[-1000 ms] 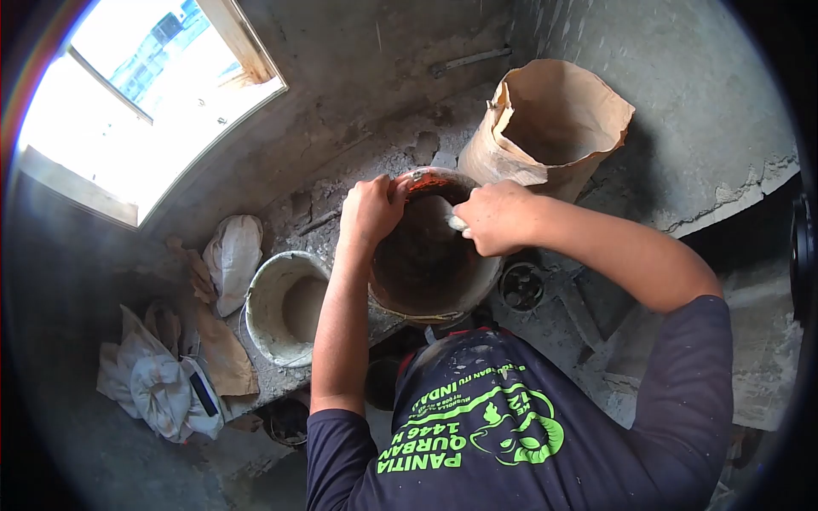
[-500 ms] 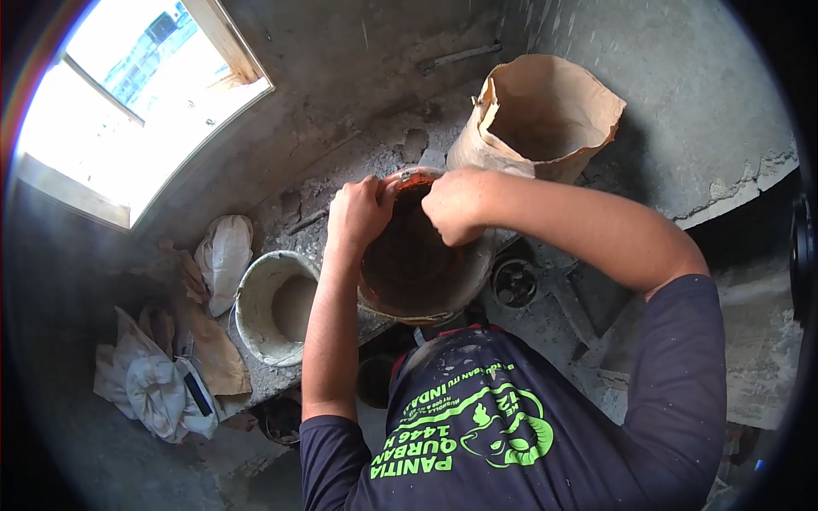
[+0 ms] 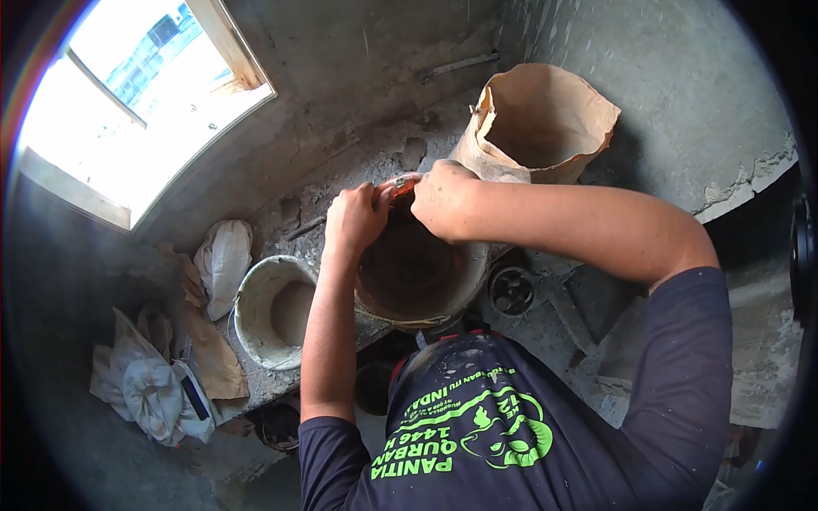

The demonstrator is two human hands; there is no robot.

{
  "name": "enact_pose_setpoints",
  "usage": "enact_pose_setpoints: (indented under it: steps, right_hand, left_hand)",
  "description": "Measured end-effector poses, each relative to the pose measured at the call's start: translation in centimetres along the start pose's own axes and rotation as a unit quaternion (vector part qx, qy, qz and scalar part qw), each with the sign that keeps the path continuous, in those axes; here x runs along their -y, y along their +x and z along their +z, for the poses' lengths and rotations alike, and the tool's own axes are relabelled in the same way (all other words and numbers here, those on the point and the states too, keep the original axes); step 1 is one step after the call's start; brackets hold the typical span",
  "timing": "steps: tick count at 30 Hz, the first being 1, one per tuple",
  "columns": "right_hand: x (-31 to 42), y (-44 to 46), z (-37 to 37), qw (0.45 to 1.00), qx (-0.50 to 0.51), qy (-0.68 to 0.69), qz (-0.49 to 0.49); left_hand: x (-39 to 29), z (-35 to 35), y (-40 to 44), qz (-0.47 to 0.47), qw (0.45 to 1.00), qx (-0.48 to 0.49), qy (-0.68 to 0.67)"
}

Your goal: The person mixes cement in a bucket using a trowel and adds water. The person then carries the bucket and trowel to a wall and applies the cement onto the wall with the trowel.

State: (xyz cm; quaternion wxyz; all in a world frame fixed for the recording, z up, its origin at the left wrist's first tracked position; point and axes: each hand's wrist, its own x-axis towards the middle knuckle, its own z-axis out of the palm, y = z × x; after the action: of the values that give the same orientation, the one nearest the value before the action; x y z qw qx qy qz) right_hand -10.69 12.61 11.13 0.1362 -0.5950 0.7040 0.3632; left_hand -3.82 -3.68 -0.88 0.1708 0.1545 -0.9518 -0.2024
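The large bucket [image 3: 417, 322], set between a pale bucket [image 3: 244, 313] at left and a paper sack [image 3: 552, 162] at far right, was gripped at its far rim by the left hand [image 3: 352, 223], apparently for steadiness; the right hand's [image 3: 445, 203] fingers were curled (anything pinched was hidden).

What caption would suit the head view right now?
Left hand on the rim of a large bucket, right hand at its mouth, with a smaller pail and an open paper sack nearby.

Head-worn view, forward and down at hands [image 3: 400, 213]
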Motion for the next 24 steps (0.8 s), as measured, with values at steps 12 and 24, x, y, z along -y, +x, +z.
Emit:
enact_pose_setpoints:
  steps: [12, 24]
  right_hand:
    - [-1.8, 4.5, 5.0, 0.982, 0.091, 0.137, -0.090]
    - [-1.2, 4.2, 13.5, 0.718, 0.133, 0.682, -0.037]
  left_hand:
    - [1.4, 0.1, -0.2, -0.013, 0.999, -0.034, -0.011]
    - [1.3, 0.8, 1.2, 0.015, 1.000, -0.009, 0.005]
